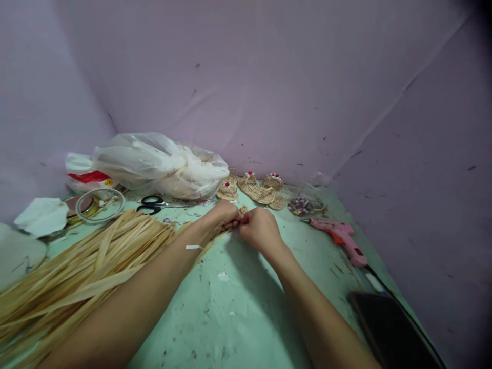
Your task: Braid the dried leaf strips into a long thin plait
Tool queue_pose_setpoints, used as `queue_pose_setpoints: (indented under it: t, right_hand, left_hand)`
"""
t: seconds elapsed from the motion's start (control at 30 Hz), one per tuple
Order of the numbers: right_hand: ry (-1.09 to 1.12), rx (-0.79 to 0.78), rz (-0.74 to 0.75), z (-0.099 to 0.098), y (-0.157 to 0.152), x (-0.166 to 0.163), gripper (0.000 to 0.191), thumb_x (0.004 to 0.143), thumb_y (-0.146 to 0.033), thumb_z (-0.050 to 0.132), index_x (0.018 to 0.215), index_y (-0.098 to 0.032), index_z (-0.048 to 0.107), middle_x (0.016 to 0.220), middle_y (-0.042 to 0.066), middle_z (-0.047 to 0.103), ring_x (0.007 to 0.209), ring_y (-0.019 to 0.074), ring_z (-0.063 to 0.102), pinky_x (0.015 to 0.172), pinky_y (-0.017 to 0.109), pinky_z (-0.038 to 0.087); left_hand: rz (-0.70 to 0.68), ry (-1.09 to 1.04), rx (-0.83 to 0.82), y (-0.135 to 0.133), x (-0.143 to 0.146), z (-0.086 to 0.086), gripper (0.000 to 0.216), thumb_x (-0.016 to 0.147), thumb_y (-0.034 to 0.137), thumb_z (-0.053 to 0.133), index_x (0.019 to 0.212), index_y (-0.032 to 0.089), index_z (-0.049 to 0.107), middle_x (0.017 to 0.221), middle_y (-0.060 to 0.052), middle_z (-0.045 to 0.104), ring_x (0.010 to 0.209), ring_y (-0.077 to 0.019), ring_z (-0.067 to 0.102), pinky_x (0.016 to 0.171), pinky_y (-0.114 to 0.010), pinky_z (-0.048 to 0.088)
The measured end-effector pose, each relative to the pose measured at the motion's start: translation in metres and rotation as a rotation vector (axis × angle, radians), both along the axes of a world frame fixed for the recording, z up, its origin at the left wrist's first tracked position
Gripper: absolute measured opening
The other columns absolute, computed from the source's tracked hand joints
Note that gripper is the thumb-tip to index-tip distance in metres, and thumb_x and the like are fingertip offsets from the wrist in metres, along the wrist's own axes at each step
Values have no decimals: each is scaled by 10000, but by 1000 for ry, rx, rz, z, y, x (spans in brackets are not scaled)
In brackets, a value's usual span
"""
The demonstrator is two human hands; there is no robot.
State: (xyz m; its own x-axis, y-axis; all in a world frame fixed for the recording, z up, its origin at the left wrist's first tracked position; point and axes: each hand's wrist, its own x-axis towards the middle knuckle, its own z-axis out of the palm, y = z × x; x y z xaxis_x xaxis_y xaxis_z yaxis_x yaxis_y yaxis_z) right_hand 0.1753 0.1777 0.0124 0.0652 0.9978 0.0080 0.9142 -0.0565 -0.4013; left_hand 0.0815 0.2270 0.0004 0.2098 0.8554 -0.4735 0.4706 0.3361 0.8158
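Note:
My left hand (226, 214) and my right hand (259, 225) meet over the middle of the table, fingers closed together. Between them a small knobbly bit of straw-coloured braid (243, 209) sticks up, gripped in the fingertips. Pale strips (213, 245) trail from under my left hand; most of the braid is hidden by the fingers. Just behind the hands lie small woven straw slippers (257, 190) with red and white beads. A large bundle of dried straw strips (111, 246) spreads under and beside my left forearm.
Black-handled scissors (154, 205), a white plastic bag (154, 166) and tape rolls (100, 205) lie at the back left. To the right are a container of coloured beads (302, 206), a pink glue gun (342, 236) with its cord, and a dark flat device (395, 333). Walls enclose the table.

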Motion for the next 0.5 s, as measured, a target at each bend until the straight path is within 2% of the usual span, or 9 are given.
queue_pose_setpoints:
  t: [0.07, 0.17, 0.2, 0.3, 0.33, 0.43, 0.5]
  right_hand:
    - [74, -38, 47, 1, 2, 7, 130, 578, -183, 567, 617, -158, 688, 595, 86, 643, 558, 164, 539, 478, 245, 290]
    - [293, -186, 90, 5, 10, 28, 98, 566, -175, 587, 587, -153, 680, 489, 29, 586, 484, 126, 490, 460, 225, 308]
    - [375, -196, 59, 6, 14, 36, 94, 572, -187, 593, 591, -146, 675, 475, 18, 571, 471, 119, 481, 456, 221, 318]
    - [597, 9, -176, 7, 24, 54, 104, 603, -182, 578, 663, -137, 650, 521, 4, 567, 484, 104, 485, 470, 208, 360]
    - [697, 21, -236, 6, 26, 55, 98, 613, -151, 563, 681, -136, 632, 547, 3, 569, 497, 98, 493, 485, 201, 378]
    - [966, -177, -277, 1, 25, 44, 97, 639, -56, 505, 663, -127, 566, 576, 10, 568, 509, 85, 513, 524, 196, 428]
    - [1031, -299, -237, -2, 22, 30, 103, 658, -45, 483, 634, -120, 548, 554, 21, 564, 489, 88, 521, 510, 205, 445]
  left_hand:
    - [-36, 4, 4, 0, -2, 2, 102, 513, 107, 501, 436, 141, 443, 292, 50, 332, 270, -43, 228, 322, -204, 126]
    - [-107, 21, -10, 3, -6, 5, 173, 538, 144, 543, 422, 150, 414, 284, 63, 295, 262, -38, 206, 318, -206, 110]
    - [-126, 17, -22, 4, -7, 5, 202, 552, 167, 553, 419, 154, 401, 284, 66, 286, 259, -36, 204, 316, -203, 108]
    - [-157, -24, -46, 8, -11, 6, 245, 580, 216, 572, 427, 157, 390, 293, 70, 287, 253, -32, 207, 308, -193, 105]
    - [-167, -38, -50, 9, -12, 6, 253, 581, 224, 580, 430, 157, 389, 295, 72, 287, 253, -30, 207, 307, -190, 104]
    - [-191, -78, -55, 10, -14, 3, 262, 575, 235, 593, 432, 154, 390, 302, 76, 288, 259, -22, 200, 306, -183, 100]
    - [-194, -117, -47, 11, -15, 0, 250, 577, 231, 578, 432, 153, 390, 309, 75, 293, 263, -19, 191, 307, -182, 97]
